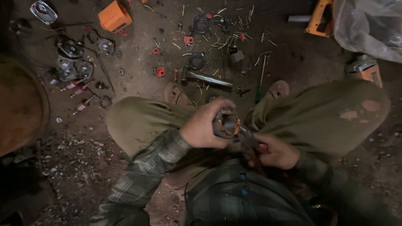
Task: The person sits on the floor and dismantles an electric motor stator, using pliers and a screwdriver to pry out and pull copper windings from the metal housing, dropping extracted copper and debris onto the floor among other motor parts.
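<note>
I squat over a dirt floor, knees apart. My left hand (205, 124) wraps around a round metal motor housing (226, 124) with copper windings showing inside. My right hand (272, 150) grips the red handles of pliers (247, 137), whose jaws reach into the housing's open end. Both hands are held between my knees, just above my lap.
Scattered on the floor ahead: a hammer (207, 78), a green-handled screwdriver (259, 86), several red and black small parts, nails, rings. Metal motor casings (73, 62) and armatures lie left. An orange box (114, 16), an orange tool (318, 19) and a plastic bag (370, 25) sit beyond.
</note>
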